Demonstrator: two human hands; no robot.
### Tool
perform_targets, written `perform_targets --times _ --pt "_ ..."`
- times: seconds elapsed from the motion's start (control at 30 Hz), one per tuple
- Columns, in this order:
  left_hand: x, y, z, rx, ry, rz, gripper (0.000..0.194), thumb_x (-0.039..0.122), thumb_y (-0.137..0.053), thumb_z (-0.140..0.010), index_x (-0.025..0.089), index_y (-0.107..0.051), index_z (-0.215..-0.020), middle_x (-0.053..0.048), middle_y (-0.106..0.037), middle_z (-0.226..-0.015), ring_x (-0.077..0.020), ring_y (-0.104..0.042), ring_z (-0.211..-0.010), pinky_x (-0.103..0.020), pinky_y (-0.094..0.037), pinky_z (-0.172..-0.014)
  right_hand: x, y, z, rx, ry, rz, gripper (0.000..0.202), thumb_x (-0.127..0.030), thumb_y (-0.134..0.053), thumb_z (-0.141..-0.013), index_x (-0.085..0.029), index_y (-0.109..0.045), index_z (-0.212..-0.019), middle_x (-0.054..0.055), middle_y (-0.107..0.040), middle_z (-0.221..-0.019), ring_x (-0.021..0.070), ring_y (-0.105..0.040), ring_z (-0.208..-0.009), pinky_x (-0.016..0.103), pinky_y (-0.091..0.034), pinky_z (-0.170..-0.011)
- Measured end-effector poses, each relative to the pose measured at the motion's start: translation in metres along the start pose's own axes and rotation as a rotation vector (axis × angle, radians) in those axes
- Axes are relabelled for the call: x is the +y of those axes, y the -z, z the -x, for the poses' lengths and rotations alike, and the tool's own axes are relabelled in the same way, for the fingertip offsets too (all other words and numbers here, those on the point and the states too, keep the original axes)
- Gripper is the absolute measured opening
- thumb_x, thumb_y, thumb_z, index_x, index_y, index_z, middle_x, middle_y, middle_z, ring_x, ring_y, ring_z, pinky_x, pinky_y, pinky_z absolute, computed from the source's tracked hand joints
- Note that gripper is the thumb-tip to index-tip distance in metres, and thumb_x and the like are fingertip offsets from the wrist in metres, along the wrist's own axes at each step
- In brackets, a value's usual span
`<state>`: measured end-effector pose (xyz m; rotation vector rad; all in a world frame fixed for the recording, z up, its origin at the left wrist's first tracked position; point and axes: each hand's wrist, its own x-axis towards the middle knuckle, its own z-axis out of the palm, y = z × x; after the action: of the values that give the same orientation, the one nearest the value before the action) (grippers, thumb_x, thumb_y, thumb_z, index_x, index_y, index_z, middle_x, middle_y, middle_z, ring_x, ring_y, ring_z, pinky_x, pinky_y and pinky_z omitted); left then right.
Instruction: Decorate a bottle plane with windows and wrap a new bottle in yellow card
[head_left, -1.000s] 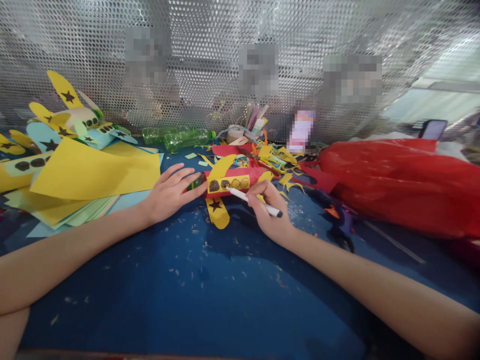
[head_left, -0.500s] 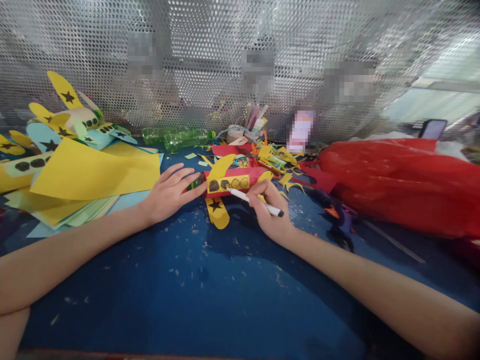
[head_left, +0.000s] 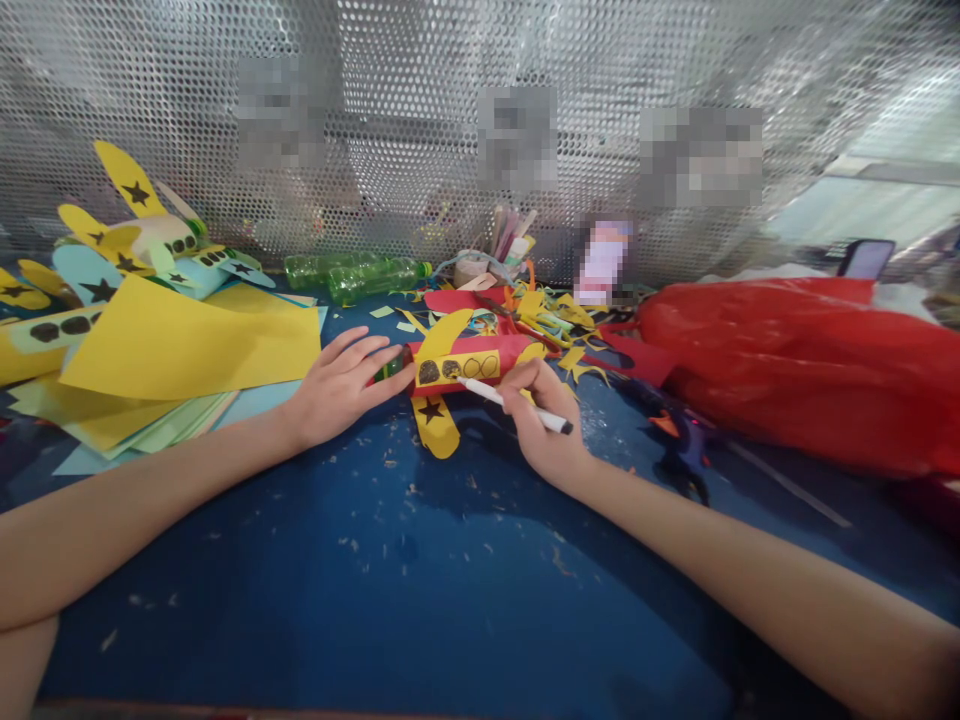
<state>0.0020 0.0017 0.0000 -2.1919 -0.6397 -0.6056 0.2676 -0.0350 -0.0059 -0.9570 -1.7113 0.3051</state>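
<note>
A bottle wrapped in red paper (head_left: 513, 350) lies on its side on the blue table (head_left: 420, 600). It has yellow paper wings, the lower one (head_left: 437, 430) bearing a black star. On its yellow strip (head_left: 491, 368) are two circles filled in black and two in outline. My left hand (head_left: 345, 390) rests with spread fingers, their tips at the bottle's green left end. My right hand (head_left: 546, 425) grips a white marker (head_left: 487, 390), its tip at the second dark circle.
Paper sheets (head_left: 202, 345) and finished bottle planes (head_left: 142, 245) lie at the left. Green bottles (head_left: 375, 278), paper scraps (head_left: 559, 310) and a cup of sticks (head_left: 472, 268) stand behind. A red plastic bag (head_left: 795, 370) fills the right.
The marker and my right hand have shifted very slightly to the right. The second circle looks a little darker. My left hand and the bottle stay in place.
</note>
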Motion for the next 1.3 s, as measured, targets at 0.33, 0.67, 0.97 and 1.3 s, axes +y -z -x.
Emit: perform_targets --times 0.33,0.67,0.97,1.3 --pt "-0.0001 0.0005 -0.0004 0.008 -0.009 0.018 0.036 0.013 -0.054 -0.089 0.024 -0.055 -0.124 -0.007 -0.065 -0.117 -0.0211 -0.053 -0.114 -0.042 -0.039 -0.105 0.0002 0.0001 0.0006 -0.009 0.002 0.001 0.016 -0.018 -0.050 -0.084 -0.022 -0.047 -0.070 -0.003 -0.049 -0.065 0.0125 -0.047 -0.059 0.029 -0.038 -0.058" --pt "0.0001 0.0014 -0.0010 0.019 -0.017 -0.001 0.036 0.013 -0.055 -0.088 0.024 -0.055 -0.123 -0.006 -0.066 -0.116 -0.0216 -0.055 -0.112 -0.042 -0.041 -0.104 0.0039 0.0003 0.0026 -0.028 -0.007 -0.022 0.017 -0.019 -0.050 -0.086 -0.022 -0.046 -0.069 -0.003 -0.049 -0.065 0.0128 -0.047 -0.061 0.030 -0.038 -0.059" --pt "0.0001 0.0010 -0.0007 0.012 -0.015 0.000 0.035 0.013 -0.054 -0.089 0.024 -0.055 -0.123 -0.006 -0.065 -0.117 -0.0215 -0.054 -0.113 -0.042 -0.041 -0.104 0.0065 -0.0014 0.0023 -0.026 -0.013 -0.036 0.017 -0.019 -0.050 -0.086 -0.022 -0.046 -0.070 -0.003 -0.049 -0.065 0.0127 -0.047 -0.061 0.030 -0.038 -0.060" --pt "0.0000 0.0021 -0.0015 0.013 -0.017 -0.002 0.034 0.013 -0.054 -0.089 0.024 -0.056 -0.122 -0.006 -0.066 -0.116 -0.0212 -0.054 -0.112 -0.042 -0.041 -0.104 0.0006 -0.0007 0.0011 -0.023 0.000 -0.021 0.017 -0.018 -0.050 -0.085 -0.022 -0.046 -0.069 -0.003 -0.049 -0.065 0.0127 -0.047 -0.060 0.030 -0.038 -0.058"
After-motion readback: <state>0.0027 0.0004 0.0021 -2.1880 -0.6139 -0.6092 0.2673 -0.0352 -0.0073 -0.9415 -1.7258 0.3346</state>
